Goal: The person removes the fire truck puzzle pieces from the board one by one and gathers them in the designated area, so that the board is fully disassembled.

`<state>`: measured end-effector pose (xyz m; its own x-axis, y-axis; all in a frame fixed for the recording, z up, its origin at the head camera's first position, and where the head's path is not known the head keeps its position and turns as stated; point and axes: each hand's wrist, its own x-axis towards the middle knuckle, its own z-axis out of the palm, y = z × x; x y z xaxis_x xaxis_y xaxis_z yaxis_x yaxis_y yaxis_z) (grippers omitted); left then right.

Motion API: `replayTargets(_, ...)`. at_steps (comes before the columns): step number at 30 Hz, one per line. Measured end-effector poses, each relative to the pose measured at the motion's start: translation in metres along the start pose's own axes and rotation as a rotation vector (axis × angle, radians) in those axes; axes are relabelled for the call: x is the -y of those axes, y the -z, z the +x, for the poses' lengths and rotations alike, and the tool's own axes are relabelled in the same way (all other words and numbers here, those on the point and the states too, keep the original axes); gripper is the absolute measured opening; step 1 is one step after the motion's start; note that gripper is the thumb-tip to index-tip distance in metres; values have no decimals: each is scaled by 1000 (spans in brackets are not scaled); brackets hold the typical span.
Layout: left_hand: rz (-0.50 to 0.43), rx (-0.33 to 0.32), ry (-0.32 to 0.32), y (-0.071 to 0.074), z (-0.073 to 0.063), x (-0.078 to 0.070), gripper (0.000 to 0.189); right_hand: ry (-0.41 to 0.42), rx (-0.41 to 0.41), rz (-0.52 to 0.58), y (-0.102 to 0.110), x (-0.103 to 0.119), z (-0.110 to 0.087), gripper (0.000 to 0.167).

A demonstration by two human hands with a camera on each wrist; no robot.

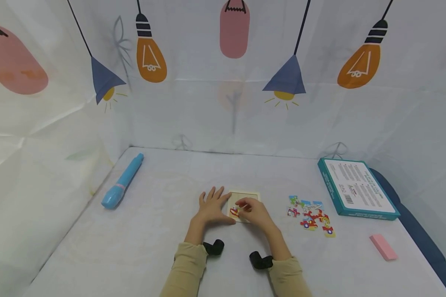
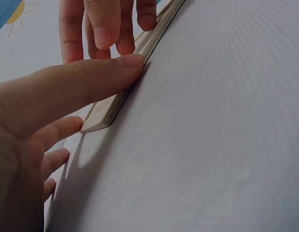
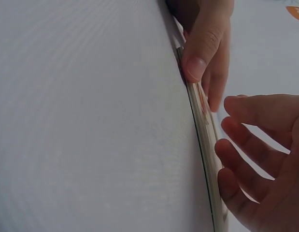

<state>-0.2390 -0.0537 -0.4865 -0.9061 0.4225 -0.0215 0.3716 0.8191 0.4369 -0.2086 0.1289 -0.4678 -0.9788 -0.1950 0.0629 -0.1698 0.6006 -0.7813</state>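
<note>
A small light wooden puzzle tray (image 1: pixel 247 192) lies flat on the table between both hands. A red and yellow puzzle piece (image 1: pixel 233 211) shows in its lower left part. My left hand (image 1: pixel 211 209) has its fingers spread, the thumb against the tray's near edge (image 2: pixel 103 119) and the index finger at its left side. Over the tray's right part hovers my right hand (image 1: pixel 255 212), its fingers loosely bent. In the right wrist view, I see nothing between the right fingers (image 3: pixel 243 150). Loose jigsaw pieces (image 1: pixel 309 218) in red, yellow, blue and green lie right of the tray.
At the back right sits a teal and white box (image 1: pixel 360 187), with a pink block (image 1: pixel 383 246) nearer the front. A light blue microphone-shaped object (image 1: pixel 122 181) lies at the left. Dark blue material (image 1: pixel 418 225) borders the table's right edge. Patterned white sheets surround the table.
</note>
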Motion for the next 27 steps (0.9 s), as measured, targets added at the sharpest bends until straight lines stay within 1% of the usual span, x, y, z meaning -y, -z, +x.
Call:
replayTargets(5, -15, -1, -2, 2, -2, -2, 94, -9, 2, -40, -2, 3, -1, 25)
replayTargets(12, -11, -4, -4, 3, -3, -2, 94, -41, 56, -180, -5, 8, 0, 34)
replayTargets(15, -14, -5, -1, 4, -4, -3, 94, -31, 70, -231, -7, 10, 1, 35)
replayTargets(20, -17, -8, -1, 4, -4, -3, 93, -29, 44, -217, -8, 12, 2, 25)
replayTargets(24, -15, -7, 4, 4, -3, -3, 94, -34, 2, -159, -8, 14, 3, 16)
replayTargets(27, -15, -5, 9, 4, -4, -4, 93, -33, -15, -114, -8, 14, 2, 14)
